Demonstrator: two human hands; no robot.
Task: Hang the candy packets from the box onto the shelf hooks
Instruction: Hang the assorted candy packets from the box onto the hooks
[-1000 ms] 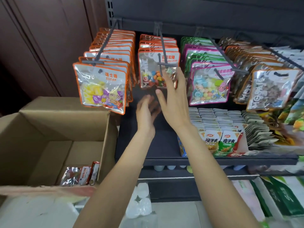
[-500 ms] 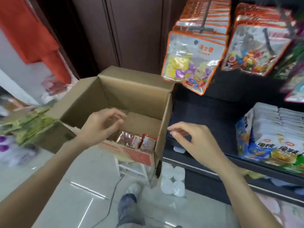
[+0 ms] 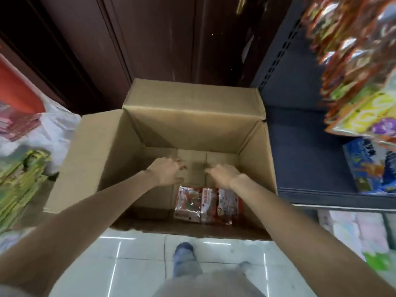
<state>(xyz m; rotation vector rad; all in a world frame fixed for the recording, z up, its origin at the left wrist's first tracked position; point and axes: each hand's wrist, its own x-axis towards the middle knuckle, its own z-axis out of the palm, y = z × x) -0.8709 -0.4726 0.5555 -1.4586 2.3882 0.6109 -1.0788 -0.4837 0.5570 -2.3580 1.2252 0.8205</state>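
An open cardboard box stands on the floor in front of me. A small stack of red-edged candy packets lies at its near bottom. My left hand and my right hand both reach down inside the box, just above and beyond the packets, with fingers curled and apart and nothing in them. Candy packets hanging on the shelf hooks show blurred at the upper right.
The dark shelf board lies to the right of the box, with blue snack bags on it. Green packages and a white bag sit at the left. Dark wooden doors stand behind the box. My feet are on pale floor tiles.
My view swung from the shelf hooks down to the box. Both hands left the hanging packets and dropped into the box, over the packets there.
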